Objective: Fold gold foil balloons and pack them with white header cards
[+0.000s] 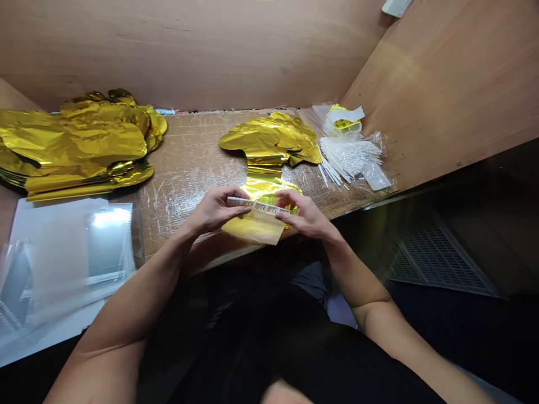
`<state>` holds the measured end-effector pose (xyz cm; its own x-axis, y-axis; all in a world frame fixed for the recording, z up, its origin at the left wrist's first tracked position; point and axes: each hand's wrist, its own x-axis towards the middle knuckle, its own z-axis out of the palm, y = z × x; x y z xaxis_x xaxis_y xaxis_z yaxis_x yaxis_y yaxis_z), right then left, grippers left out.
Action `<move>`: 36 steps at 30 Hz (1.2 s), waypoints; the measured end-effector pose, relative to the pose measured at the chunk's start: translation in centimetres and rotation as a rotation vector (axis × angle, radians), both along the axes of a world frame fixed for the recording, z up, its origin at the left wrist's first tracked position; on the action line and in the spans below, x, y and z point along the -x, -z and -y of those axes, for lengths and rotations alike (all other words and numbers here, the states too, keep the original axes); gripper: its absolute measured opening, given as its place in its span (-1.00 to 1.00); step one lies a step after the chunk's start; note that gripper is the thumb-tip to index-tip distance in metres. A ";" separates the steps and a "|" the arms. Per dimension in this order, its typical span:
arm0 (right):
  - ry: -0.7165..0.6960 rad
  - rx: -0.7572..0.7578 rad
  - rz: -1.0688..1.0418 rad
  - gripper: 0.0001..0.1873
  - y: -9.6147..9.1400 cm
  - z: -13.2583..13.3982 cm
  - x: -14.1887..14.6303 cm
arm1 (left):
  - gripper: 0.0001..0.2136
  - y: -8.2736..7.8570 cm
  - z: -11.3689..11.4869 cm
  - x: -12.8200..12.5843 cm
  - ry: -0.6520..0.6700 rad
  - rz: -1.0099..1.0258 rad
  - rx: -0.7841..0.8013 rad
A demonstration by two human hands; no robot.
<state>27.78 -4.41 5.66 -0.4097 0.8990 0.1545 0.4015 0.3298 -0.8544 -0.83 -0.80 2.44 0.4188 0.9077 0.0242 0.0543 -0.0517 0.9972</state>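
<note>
Between my hands, near the table's front edge, is a clear plastic bag (256,227) with a white top strip printed with small CE marks. My left hand (214,209) pinches the strip's left end between thumb and fingers. At the other end, my right hand (305,214) grips the strip the same way. The bag's see-through lower part hangs toward me and looks yellowish. Just behind it lie gold foil balloons (273,140), flat and fanned out in a pile, with a narrow part reaching toward my hands. Whether anything is inside the bag is hard to tell.
A large stack of gold foil balloons (76,140) fills the left side. Clear plastic bags (84,252) lie in front of it. At the right are white paper-like sticks (351,157) and a yellow-and-white packet (346,118). Wooden panels (189,50) enclose the back and sides.
</note>
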 end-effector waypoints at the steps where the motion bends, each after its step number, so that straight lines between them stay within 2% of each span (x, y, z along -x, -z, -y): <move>1: 0.019 0.013 0.021 -0.77 0.3 0.0 0.4 | -0.58 0.1 0.0 -0.2 -0.012 0.007 0.014; 2: 0.050 0.028 0.024 -0.81 0.8 0.1 0.9 | -0.59 0.2 -0.1 -0.3 -0.029 0.011 0.026; 5: 0.149 0.102 -0.036 -0.73 2.1 0.3 1.9 | -0.59 0.6 -0.2 -0.9 -0.094 -0.018 0.011; 9: 0.171 0.220 -0.122 -0.70 3.1 0.4 2.0 | -0.61 1.1 -0.1 -1.5 -0.181 -0.119 -0.110; 12: 0.171 0.278 -0.169 -0.69 3.4 0.6 1.9 | -0.68 1.5 -0.1 -1.6 -0.165 -0.164 -0.146; 16: 0.178 0.306 -0.245 -0.65 3.7 0.8 2.1 | -0.67 1.8 0.0 -1.5 -0.111 -0.178 -0.163; 19: 0.206 0.287 -0.247 -0.70 4.0 0.9 1.9 | -0.68 1.8 0.0 -1.4 -0.076 -0.152 -0.149; 22: 0.216 0.224 -0.159 -0.75 4.0 1.0 1.3 | -0.63 1.7 -0.1 -1.4 -0.032 -0.159 -0.110; 26: 0.105 0.136 0.084 -0.80 3.3 0.9 1.1 | -0.58 2.0 -0.2 -1.6 0.044 -0.209 -0.154; 28: 0.062 0.109 0.125 -0.80 3.0 0.8 1.6 | -0.60 2.2 -0.1 -1.7 0.065 -0.206 -0.162; 32: 0.076 0.075 0.089 -0.76 3.0 0.4 2.6 | -0.70 1.9 0.2 -1.8 -0.014 -0.186 -0.144; 36: 0.105 0.063 0.092 -0.76 3.5 0.2 2.9 | -0.71 1.5 0.3 -1.8 -0.044 -0.235 -0.174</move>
<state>24.89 -4.66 2.18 -0.3225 0.9445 0.0626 0.5084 0.2286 -0.8302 0.99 -1.08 0.90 0.3914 0.9159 0.0886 0.2884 -0.2135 0.9334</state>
